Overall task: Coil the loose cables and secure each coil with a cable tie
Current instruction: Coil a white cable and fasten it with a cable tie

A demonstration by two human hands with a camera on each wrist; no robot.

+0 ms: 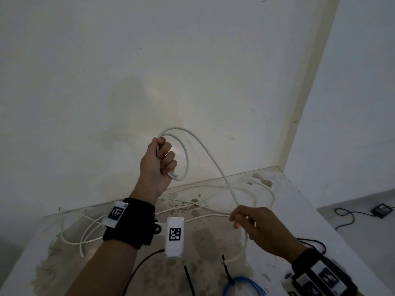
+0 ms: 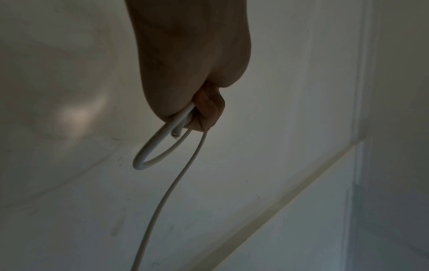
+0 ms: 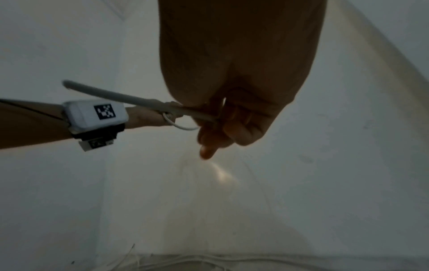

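Note:
My left hand point(image 1: 159, 159) is raised in front of the wall and grips a small loop of the white cable point(image 1: 185, 155); the left wrist view shows that loop point(image 2: 148, 155) and the cut end hanging from the fist point(image 2: 204, 110). From the loop the cable runs down to my right hand point(image 1: 250, 222), which holds it with curled fingers point(image 3: 216, 126) low over the table. The remainder of the white cable lies in loose tangles point(image 1: 245, 195) on the stained table point(image 1: 203, 242). Two black cable ties point(image 1: 189, 280) point(image 1: 227, 269) lie near the front edge.
A coiled blue cable point(image 1: 243, 287) sits at the front edge with a tie on it. A thin black wire point(image 1: 139, 270) runs off the left wrist camera. The wall stands close behind the table. On the floor at the right lie a black adapter point(image 1: 382, 210) and its cord.

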